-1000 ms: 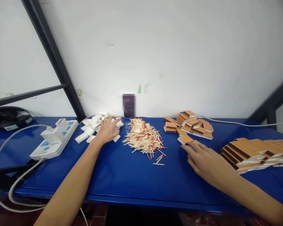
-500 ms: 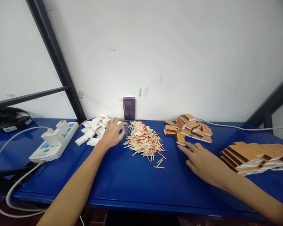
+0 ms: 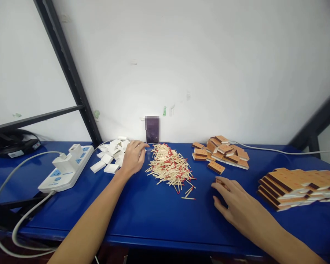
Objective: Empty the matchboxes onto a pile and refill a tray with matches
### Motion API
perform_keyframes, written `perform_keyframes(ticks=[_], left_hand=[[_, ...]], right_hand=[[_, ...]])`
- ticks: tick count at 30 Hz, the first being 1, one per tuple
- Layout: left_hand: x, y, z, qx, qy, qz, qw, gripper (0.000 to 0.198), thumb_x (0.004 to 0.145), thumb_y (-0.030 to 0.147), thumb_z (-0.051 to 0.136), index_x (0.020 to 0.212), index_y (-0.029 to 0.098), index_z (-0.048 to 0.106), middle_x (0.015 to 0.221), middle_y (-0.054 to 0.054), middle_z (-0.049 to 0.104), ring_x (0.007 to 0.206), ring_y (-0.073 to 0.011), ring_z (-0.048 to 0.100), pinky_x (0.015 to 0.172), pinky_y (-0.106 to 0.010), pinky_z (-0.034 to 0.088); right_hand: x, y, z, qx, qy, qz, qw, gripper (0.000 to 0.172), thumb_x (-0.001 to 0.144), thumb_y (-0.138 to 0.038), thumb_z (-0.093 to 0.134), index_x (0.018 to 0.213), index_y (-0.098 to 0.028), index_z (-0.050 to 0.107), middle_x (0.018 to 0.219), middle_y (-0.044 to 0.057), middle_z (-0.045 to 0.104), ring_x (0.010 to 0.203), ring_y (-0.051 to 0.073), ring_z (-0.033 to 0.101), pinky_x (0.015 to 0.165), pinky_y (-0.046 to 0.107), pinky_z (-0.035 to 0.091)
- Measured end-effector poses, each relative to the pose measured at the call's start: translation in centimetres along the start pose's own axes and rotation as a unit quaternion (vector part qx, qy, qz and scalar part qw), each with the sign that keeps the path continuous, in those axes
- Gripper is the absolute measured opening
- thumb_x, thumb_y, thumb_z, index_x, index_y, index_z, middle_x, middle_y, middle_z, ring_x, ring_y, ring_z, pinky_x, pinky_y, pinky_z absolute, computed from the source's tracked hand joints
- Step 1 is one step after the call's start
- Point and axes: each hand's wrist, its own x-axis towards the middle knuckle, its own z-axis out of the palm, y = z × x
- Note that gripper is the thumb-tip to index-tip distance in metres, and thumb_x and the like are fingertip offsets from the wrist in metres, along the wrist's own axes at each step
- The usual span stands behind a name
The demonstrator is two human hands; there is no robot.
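My left hand (image 3: pixel 134 157) is at the right side of a pile of white matchbox trays (image 3: pixel 107 158), back upward, thumb apart from the bent fingers. I see nothing in its grasp, though its underside is hidden. A heap of loose red-tipped matches (image 3: pixel 170 167) lies just right of it. Closed around a small brown piece that looks like a matchbox sleeve, my right hand (image 3: pixel 233 200) hovers low over the table; its fingers cover most of the piece. Just beyond it lies a single orange-brown matchbox sleeve (image 3: pixel 216 167), before a pile of similar sleeves (image 3: pixel 228 150).
Stacked matchbox sleeves (image 3: pixel 294 185) stand at the right. A phone (image 3: pixel 152 130) leans on the wall behind the matches. At the left are a power strip (image 3: pixel 71 172) with cables and a dark headset (image 3: pixel 13 143). Black frame bars (image 3: pixel 68 66) rise at both sides.
My right hand has drawn back from the sleeve pile toward the table's front with a small brown piece. One sleeve now lies turned, apart from the pile. My left hand stays by the trays.
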Motion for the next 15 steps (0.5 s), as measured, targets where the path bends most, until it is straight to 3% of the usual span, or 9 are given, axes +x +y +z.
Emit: perform_keyframes(ticks=[2,5,6,7,10,11,12,15], left_hand=[[-0.1,0.5,0.2,-0.043,-0.017,0.023,0.999,0.032,0.094,0.015,0.036,0.101,0.022,0.067,0.101,-0.006,0.066,0.100,-0.0218,0.056,0.092,-0.039,0.044],[-0.2,1.5,0.7,-0.128,-0.030,0.053,0.990,0.033,0.096,0.015,0.033,0.105,0.021,0.064,0.106,-0.006,0.066,0.103,-0.0197,0.058,0.094,-0.038,0.044],[-0.3,1.8,0.8,-0.155,-0.027,0.053,0.986,0.032,0.097,0.016,0.032,0.106,0.021,0.063,0.106,-0.006,0.066,0.102,-0.0192,0.059,0.093,-0.037,0.045],[-0.4,2.1,0.9,-0.178,-0.023,0.049,0.983,0.030,0.098,0.018,0.033,0.107,0.021,0.061,0.105,-0.006,0.067,0.101,-0.0190,0.060,0.092,-0.037,0.046],[-0.7,2.7,0.9,-0.216,-0.022,0.043,0.975,0.026,0.099,0.024,0.036,0.110,0.020,0.059,0.105,-0.008,0.066,0.099,-0.0200,0.061,0.089,-0.037,0.049],[-0.8,2.8,0.9,-0.215,-0.023,0.047,0.975,0.024,0.098,0.026,0.039,0.111,0.019,0.058,0.106,-0.008,0.066,0.100,-0.0205,0.061,0.089,-0.037,0.049],[-0.9,3.0,0.8,-0.208,-0.022,0.054,0.976,0.024,0.097,0.026,0.041,0.113,0.019,0.057,0.107,-0.009,0.065,0.100,-0.0209,0.061,0.089,-0.037,0.049],[-1.1,3.9,0.9,-0.164,-0.015,0.073,0.984,0.028,0.093,0.025,0.050,0.120,0.019,0.054,0.114,-0.010,0.064,0.106,-0.0220,0.059,0.094,-0.039,0.049]], right_hand=[[1.7,-0.1,-0.2,0.091,0.057,0.038,0.994,0.026,0.090,-0.021,0.046,0.111,-0.024,0.061,0.120,0.012,0.064,0.109,0.027,0.063,0.088,0.043,0.055],[5.5,-0.3,-0.3,0.273,0.110,0.081,0.952,0.020,0.089,-0.023,0.052,0.106,-0.025,0.061,0.113,0.009,0.066,0.106,0.025,0.064,0.089,0.041,0.054],[6.9,-0.4,-0.3,0.353,0.113,0.109,0.922,0.018,0.087,-0.026,0.057,0.105,-0.026,0.062,0.111,0.008,0.066,0.103,0.025,0.065,0.086,0.041,0.055],[8.3,-0.5,0.0,0.451,0.118,0.146,0.872,0.020,0.084,-0.030,0.063,0.104,-0.026,0.062,0.109,0.007,0.067,0.100,0.024,0.065,0.083,0.040,0.056],[11.8,-0.9,1.1,0.690,0.110,0.258,0.667,0.040,0.061,-0.031,0.085,0.091,-0.024,0.061,0.087,0.002,0.069,0.081,0.020,0.067,0.078,0.037,0.056],[12.6,-1.1,1.6,0.723,0.109,0.277,0.623,0.041,0.056,-0.031,0.088,0.085,-0.023,0.061,0.081,0.000,0.068,0.076,0.018,0.066,0.077,0.036,0.056],[13.3,-1.3,2.1,0.743,0.111,0.289,0.594,0.041,0.053,-0.032,0.090,0.080,-0.022,0.061,0.076,-0.001,0.067,0.073,0.017,0.065,0.076,0.035,0.056],[14.4,-1.9,3.3,0.769,0.110,0.297,0.554,0.034,0.052,-0.033,0.090,0.071,-0.021,0.064,0.072,-0.001,0.067,0.071,0.016,0.065,0.077,0.034,0.058]])
